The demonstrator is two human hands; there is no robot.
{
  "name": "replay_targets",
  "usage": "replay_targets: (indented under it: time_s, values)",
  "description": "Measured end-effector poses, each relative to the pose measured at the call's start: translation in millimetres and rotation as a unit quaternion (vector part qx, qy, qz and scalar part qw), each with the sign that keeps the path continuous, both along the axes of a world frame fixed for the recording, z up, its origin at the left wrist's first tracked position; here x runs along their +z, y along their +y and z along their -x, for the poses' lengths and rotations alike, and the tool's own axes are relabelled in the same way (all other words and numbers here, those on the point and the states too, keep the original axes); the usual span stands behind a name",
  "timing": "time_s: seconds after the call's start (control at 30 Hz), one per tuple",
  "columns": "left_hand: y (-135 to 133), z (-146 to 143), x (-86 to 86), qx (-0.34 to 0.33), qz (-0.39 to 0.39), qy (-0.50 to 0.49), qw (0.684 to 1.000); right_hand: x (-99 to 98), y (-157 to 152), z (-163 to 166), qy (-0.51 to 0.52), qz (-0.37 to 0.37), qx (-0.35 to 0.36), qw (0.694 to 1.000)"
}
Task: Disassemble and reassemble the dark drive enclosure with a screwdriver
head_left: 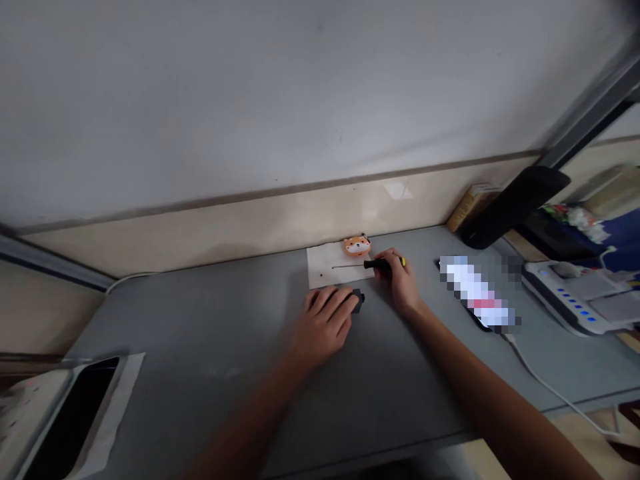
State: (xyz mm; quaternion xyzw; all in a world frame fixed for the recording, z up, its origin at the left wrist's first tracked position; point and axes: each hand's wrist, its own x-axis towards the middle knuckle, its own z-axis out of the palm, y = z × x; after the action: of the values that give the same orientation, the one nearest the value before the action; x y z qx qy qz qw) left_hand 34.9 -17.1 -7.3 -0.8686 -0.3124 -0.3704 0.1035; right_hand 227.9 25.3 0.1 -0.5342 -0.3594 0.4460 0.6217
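Note:
My right hand (pixel 403 283) is closed round the black and yellow handle of a small screwdriver (pixel 373 265), whose thin shaft points left over a white sheet (pixel 325 270) on the grey table (pixel 210 353). My left hand (pixel 324 323) lies flat, fingers stretched, over a small black object (pixel 357 301) just below the sheet. An orange animal-face toy (pixel 357 245) sits at the sheet's far edge.
A blurred-out device (pixel 479 293) with a white cable (pixel 550 390) lies right of my hand. A black stand (pixel 510 207) and a white device with blue lights (pixel 575 297) are at the far right. A dark phone on a white box (pixel 75 417) sits near left.

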Motion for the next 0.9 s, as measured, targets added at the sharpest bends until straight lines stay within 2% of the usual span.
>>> replay_targets:
  time_s: [0.23,0.43,0.5,0.6,0.8,0.9]
  values:
    - [2.4,-0.6,-0.7,-0.008,-0.016,-0.002,1.000,3.8,1.8,-2.0,0.049,0.003,-0.040,0.998]
    - [8.3,15.5,1.3,-0.048,-0.004,-0.030,0.998,6.7,2.3,-6.8,0.070,0.002,-0.062,0.996]
    - [11.6,24.9,4.2,-0.055,0.043,-0.041,0.997,7.7,2.5,-8.1,0.075,0.004,-0.068,0.995]
    - [16.3,36.8,6.2,-0.077,0.168,-0.077,0.980,9.4,3.1,-10.0,0.082,0.000,-0.079,0.993]
    - [19.0,34.6,-9.5,-0.065,0.390,-0.212,0.894,10.4,5.3,-16.8,0.090,-0.009,-0.100,0.991]
    - [20.7,28.2,-18.8,-0.045,0.439,-0.230,0.868,9.3,6.2,-20.6,0.091,-0.013,-0.110,0.990]
